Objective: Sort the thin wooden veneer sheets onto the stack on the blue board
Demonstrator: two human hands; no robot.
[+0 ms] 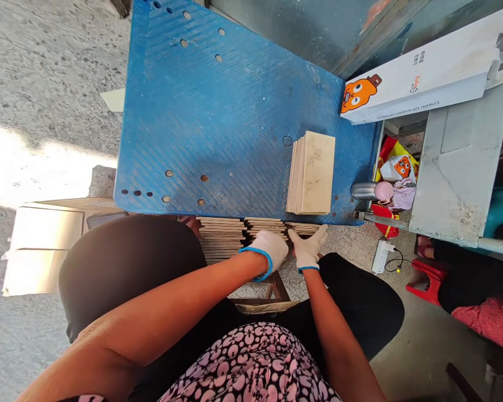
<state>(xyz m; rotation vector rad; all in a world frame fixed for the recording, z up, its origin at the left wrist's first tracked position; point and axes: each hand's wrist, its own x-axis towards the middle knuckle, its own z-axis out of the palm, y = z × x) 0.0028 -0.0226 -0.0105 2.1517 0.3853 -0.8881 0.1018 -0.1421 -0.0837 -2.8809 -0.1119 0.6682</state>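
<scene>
My left hand [272, 249], in a white knit glove with a blue cuff, is curled over the near edge of a middle stack of thin wooden boards [260, 225]. Its fingertips are hidden, and I cannot tell what they hold. Just to the right, my right hand [310, 245], gloved the same way, has its thumb and fingers spread. It lies against a smaller board stack [304, 228]. A third, taller board stack [221, 240] stands left of my hands. All three are below the blue table's edge, between my knees.
On the blue table [218, 111] a leaning stack of pale boards [318, 173] stands near the right end. A white printed box [419, 67], a metal flask [364, 191] and a power strip [382, 255] are at right. Another person [482, 290] sits beyond a red stool [426, 282].
</scene>
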